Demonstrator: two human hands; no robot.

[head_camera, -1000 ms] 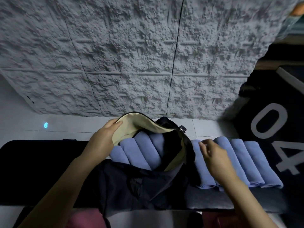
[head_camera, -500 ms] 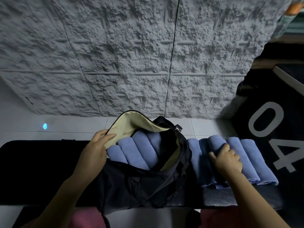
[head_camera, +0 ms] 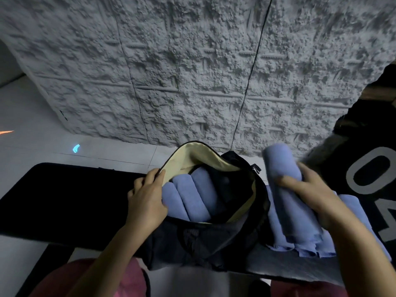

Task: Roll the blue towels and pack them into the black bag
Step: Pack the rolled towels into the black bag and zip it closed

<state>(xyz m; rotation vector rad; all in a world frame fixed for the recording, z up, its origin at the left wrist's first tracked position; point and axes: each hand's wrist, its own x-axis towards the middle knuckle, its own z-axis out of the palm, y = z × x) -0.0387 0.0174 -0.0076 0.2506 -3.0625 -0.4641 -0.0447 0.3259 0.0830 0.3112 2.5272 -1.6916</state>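
The black bag [head_camera: 205, 243] lies open on the dark bench, its cream lining turned up at the back. Three rolled blue towels [head_camera: 190, 198] sit side by side inside it. My left hand [head_camera: 147, 196] grips the bag's left rim and holds the mouth open. My right hand [head_camera: 310, 194] grips one rolled blue towel [head_camera: 287, 189], lifted and tilted just right of the bag. More rolled blue towels [head_camera: 351, 204] lie in a row on the bench beneath and beside that hand, partly hidden by it.
A long black bench [head_camera: 64, 196] carries everything; its left half is bare. A rough grey textured wall [head_camera: 192, 71] rises behind. A black panel with large white digits [head_camera: 368, 176] stands at the right. Pink-clad knees [head_camera: 120, 281] show below the bench edge.
My right hand closed round one rolled towel from the row and lifted it up and leftward. My left hand stayed on the bag's rim.
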